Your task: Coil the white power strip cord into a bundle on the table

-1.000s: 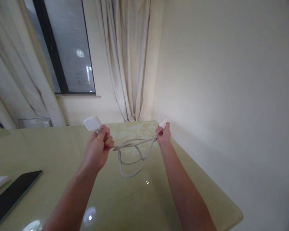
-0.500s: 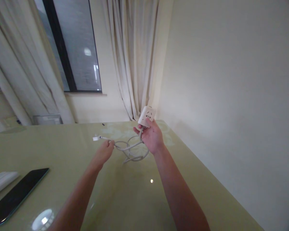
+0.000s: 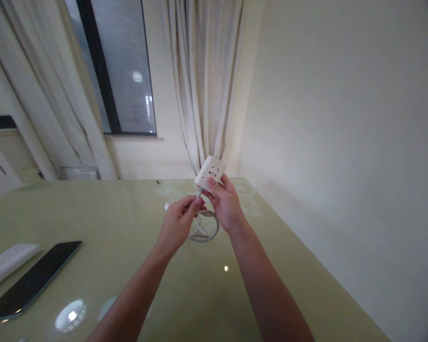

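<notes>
My right hand (image 3: 225, 207) is closed around a small white socket block (image 3: 210, 173), its outlet face turned toward me. A white cable (image 3: 204, 232) runs down from the block and hangs in loops just above the pale green table (image 3: 128, 247). My left hand (image 3: 178, 223) pinches that cable close below the block, touching my right hand's fingers. The cable's white plug end (image 3: 167, 206) pokes out to the left of my left hand.
A dark tablet (image 3: 34, 281) lies flat at the table's left edge, next to a white ridged object (image 3: 7, 261). Curtains (image 3: 209, 85) and a window (image 3: 121, 71) stand behind the table; a bare wall runs along its right side.
The socket block passed from my left hand to my right hand, and the plug end went to the left. Both hands have since come together, shortening the hanging loops.
</notes>
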Tool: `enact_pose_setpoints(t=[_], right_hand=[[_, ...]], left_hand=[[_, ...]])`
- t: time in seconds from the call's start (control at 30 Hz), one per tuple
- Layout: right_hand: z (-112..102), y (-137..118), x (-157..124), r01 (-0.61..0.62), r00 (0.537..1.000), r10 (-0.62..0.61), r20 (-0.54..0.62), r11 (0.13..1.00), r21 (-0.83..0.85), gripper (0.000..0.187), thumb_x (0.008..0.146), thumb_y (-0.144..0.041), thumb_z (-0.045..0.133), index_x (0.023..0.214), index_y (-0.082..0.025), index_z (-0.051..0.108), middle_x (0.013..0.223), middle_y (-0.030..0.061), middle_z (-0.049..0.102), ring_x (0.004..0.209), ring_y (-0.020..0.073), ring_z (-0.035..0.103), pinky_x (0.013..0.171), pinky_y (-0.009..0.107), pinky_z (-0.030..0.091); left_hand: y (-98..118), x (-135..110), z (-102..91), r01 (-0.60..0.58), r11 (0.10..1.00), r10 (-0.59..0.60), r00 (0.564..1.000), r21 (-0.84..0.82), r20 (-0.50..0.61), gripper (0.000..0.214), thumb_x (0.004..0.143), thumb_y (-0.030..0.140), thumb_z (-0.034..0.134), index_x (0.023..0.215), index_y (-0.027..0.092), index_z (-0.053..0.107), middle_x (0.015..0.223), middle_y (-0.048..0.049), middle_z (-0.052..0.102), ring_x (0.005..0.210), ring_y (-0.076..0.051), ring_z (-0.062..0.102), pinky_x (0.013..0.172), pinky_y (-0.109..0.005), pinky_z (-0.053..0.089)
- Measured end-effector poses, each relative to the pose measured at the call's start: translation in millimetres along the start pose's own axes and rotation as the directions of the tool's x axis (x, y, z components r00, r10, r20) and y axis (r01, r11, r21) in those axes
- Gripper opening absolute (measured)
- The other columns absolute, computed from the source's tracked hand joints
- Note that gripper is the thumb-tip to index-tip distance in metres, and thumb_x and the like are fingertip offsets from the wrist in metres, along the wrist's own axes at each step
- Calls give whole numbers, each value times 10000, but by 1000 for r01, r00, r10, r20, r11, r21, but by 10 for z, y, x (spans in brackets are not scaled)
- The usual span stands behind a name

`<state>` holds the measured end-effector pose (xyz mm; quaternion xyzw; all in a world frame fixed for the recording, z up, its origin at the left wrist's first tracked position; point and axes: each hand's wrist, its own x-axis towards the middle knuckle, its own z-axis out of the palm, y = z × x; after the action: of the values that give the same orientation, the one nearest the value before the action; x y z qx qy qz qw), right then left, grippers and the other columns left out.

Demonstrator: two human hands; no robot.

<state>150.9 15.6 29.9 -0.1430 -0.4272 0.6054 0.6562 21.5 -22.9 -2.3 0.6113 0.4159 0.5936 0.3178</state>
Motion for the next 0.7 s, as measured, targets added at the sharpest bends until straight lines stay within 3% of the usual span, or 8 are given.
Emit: enact_pose_setpoints(t=[0.07,0.23,0.37,0.47,0.53,0.6,0.7], right_hand=[[-2,-29,-6,-9,1000,9,-9,1000,16,338,755,-284,845,1050,-207,698,963,18,755,895,166,731,797,269,603],[-4,-80,-25,-78,996,80,-32,996,51,358,751,-308,856,1046,-195,687,927,24,753,817,170,732,695,276,626],[0,-68,-15,-88,994,93,-60,993,84,329,777,-289,838,1045,-211,663,935,16,754,837,175,732,712,308,644],[-12,-56,8,-64,988,82,-133,989,134,309,819,-281,809,1066,-218,634,935,16,751,856,174,734,747,320,644],[-22,-68,20,-43,984,72,-165,985,170,290,855,-308,785,1072,-222,614,907,15,742,811,164,724,688,286,622],[-22,-99,22,-10,985,43,-164,980,198,271,883,-334,763,1073,-232,599,883,8,730,757,151,704,617,249,580],[-1,-157,10,65,983,-23,-183,971,228,241,909,-343,738,1067,-253,581,874,-8,713,726,132,680,571,213,533]], left_hand=[[6,-1,-19,-6,1000,6,1000,-23,-7,290,907,466,681,876,196,782,799,-57,757,733,-176,638,673,-250,479],[136,-7,-57,44,998,-41,997,-39,69,288,895,466,691,880,193,778,656,-12,656,501,-110,445,485,-226,332],[232,-24,-69,57,996,-66,989,67,134,284,895,460,671,844,199,769,597,4,588,487,-124,401,485,-241,268],[252,-77,-16,-14,961,4,999,275,35,356,896,453,661,637,209,662,580,-14,557,512,-146,383,535,-270,222],[249,-123,25,-83,918,101,995,387,-26,399,864,429,708,559,217,563,554,-10,500,520,-153,346,567,-290,172],[248,-158,41,-152,880,165,986,450,12,392,866,412,721,576,218,541,555,-4,487,523,-154,337,587,-300,147],[260,-179,15,-228,839,169,972,494,163,367,950,413,636,644,221,568,567,2,517,524,-150,394,597,-300,161]])
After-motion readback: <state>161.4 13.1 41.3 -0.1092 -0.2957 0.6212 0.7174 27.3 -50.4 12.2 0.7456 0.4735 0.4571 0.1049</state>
